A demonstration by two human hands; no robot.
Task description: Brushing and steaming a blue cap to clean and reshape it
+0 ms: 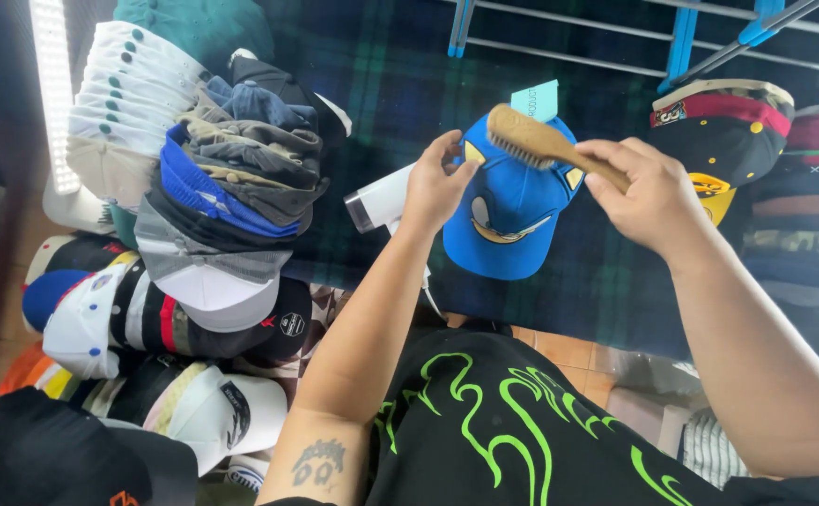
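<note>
Blue cap [512, 201] with teal tag [535, 99], wooden brush [545, 145] above

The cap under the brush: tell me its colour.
Bright blue cap with yellow and white cartoon markings, seen best in the head view, beneath the wooden brush.

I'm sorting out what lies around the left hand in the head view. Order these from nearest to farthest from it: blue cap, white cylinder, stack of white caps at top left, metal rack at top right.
From the left hand:
1. Blue cap, gripped at its edge.
2. White cylinder, just beside it.
3. Stack of white caps, far top left.
4. Metal rack, top right; close to the stack's distance, so that order is uncertain.
</note>
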